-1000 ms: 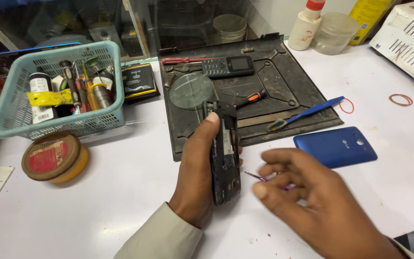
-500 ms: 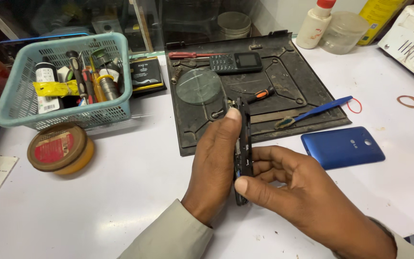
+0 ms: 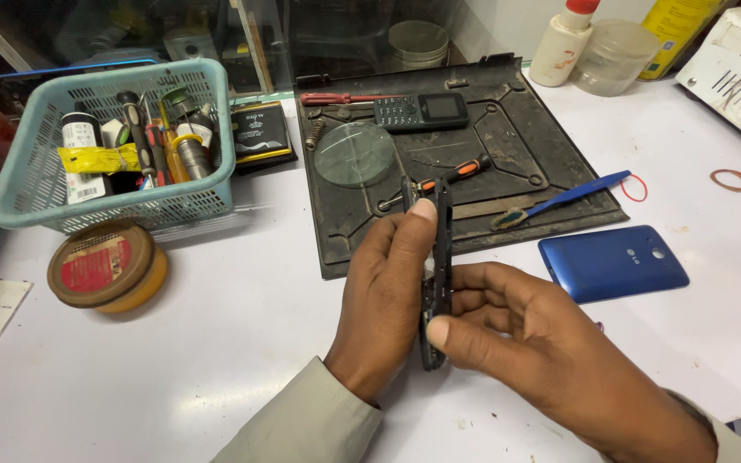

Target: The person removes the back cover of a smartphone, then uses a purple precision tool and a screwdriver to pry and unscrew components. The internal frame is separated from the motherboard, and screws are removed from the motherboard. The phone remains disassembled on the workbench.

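Note:
My left hand [image 3: 383, 296] grips a black phone body [image 3: 436, 257], turned edge-on toward me above the white table. My right hand [image 3: 529, 343] also holds it, thumb pressed on the near edge low down and fingers wrapped behind. A blue phone back cover [image 3: 612, 261] lies on the table just right of my hands. Behind the phone, a black work mat [image 3: 525, 154] carries a round glass lens [image 3: 355, 154], a small keypad phone [image 3: 420, 111], an orange-handled screwdriver [image 3: 460, 171] and a blue brush [image 3: 559, 199].
A teal basket [image 3: 113, 206] of tools stands at the left, with a round tin [image 3: 106, 266] in front of it. A white bottle [image 3: 564, 41], a clear tub [image 3: 609, 56] and a white device [image 3: 739, 69] sit at the back right. Rubber bands [image 3: 731, 179] lie on the table.
The phone body has been turned from lying flat in my left hand to edge-on. My right hand moved in from the table and closed on it.

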### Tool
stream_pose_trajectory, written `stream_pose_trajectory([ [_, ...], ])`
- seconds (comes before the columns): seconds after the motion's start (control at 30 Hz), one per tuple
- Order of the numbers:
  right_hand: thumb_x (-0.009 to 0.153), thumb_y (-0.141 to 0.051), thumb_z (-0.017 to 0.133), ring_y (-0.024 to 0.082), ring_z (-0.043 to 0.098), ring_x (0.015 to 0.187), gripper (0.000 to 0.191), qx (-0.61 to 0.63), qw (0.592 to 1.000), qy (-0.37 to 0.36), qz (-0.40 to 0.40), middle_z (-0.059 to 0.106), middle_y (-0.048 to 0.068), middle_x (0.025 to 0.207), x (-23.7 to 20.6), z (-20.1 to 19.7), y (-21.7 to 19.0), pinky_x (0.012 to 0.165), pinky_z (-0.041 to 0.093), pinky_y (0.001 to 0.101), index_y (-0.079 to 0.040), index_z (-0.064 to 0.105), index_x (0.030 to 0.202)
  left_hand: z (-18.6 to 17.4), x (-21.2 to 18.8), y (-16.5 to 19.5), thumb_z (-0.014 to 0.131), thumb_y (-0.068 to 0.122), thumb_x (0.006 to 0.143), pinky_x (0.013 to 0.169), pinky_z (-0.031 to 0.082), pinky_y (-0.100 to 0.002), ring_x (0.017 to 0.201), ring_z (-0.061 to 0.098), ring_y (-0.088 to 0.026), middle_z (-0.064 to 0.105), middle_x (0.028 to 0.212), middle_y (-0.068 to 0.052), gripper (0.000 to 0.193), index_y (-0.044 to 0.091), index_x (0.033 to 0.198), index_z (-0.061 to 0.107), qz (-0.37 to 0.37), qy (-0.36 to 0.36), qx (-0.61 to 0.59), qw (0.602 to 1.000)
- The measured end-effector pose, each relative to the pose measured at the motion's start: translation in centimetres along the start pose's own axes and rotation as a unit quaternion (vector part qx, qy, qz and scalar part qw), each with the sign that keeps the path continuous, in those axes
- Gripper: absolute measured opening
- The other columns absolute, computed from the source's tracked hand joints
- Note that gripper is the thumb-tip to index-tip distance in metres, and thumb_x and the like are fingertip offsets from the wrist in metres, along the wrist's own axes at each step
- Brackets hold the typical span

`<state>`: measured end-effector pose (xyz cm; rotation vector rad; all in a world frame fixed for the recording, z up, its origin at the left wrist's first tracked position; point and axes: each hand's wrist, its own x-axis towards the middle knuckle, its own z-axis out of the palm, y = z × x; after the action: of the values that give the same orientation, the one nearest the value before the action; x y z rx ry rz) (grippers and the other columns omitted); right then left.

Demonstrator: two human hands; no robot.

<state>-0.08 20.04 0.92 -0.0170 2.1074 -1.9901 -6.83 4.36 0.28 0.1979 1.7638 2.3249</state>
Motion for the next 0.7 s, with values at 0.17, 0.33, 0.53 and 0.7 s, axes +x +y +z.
stream_pose_trajectory([
  [0.17,0.098,-0.038,0.07,0.02,0.074,0.101,0.059,0.039,0.999,-0.009,0.018,0.075,0.012,0.115,0.1,-0.42,-0.28,0.084,0.062,0.0356,0.003,0.056,0.138,-0.03,0.06,0.17,0.056,0.054,0.095,0.062,0.051,-0.026,0.073,0.06,-0.014,0.065,0.081,-0.009,0.055,0.001,0.101,0.066,-0.008,-0.002,0.013,1.0],
  [0.33,0.097,-0.035,0.072,0.018,0.069,0.094,0.056,0.006,0.999,0.003,0.034,0.074,0.013,0.105,0.37,-0.25,-0.23,0.082,0.063,0.0333,0.003,0.057,0.137,0.08,-0.07,0.15,0.06,0.05,0.093,0.067,0.054,-0.024,0.077,0.063,-0.012,0.067,0.085,-0.008,0.051,0.0,0.104,0.064,0.002,-0.014,-0.008,1.0],
  [0.53,0.098,-0.033,0.07,0.019,0.069,0.092,0.05,0.023,0.999,0.019,0.042,0.07,0.011,0.103,0.28,-0.46,-0.03,0.083,0.062,0.0351,0.004,0.061,0.129,0.01,0.06,0.02,0.056,0.051,0.094,0.066,0.051,-0.026,0.075,0.059,-0.013,0.067,0.086,-0.009,0.054,-0.002,0.104,0.061,-0.004,0.008,0.016,1.0],
  [0.7,0.098,-0.034,0.069,0.019,0.07,0.093,0.046,0.014,0.998,0.026,0.05,0.071,0.009,0.102,0.17,-0.79,-0.03,0.084,0.062,0.0365,0.002,0.062,0.125,-0.03,0.16,0.03,0.053,0.053,0.093,0.062,0.052,-0.028,0.073,0.06,-0.014,0.067,0.087,-0.012,0.056,-0.002,0.106,0.059,-0.018,0.008,0.007,1.0],
])
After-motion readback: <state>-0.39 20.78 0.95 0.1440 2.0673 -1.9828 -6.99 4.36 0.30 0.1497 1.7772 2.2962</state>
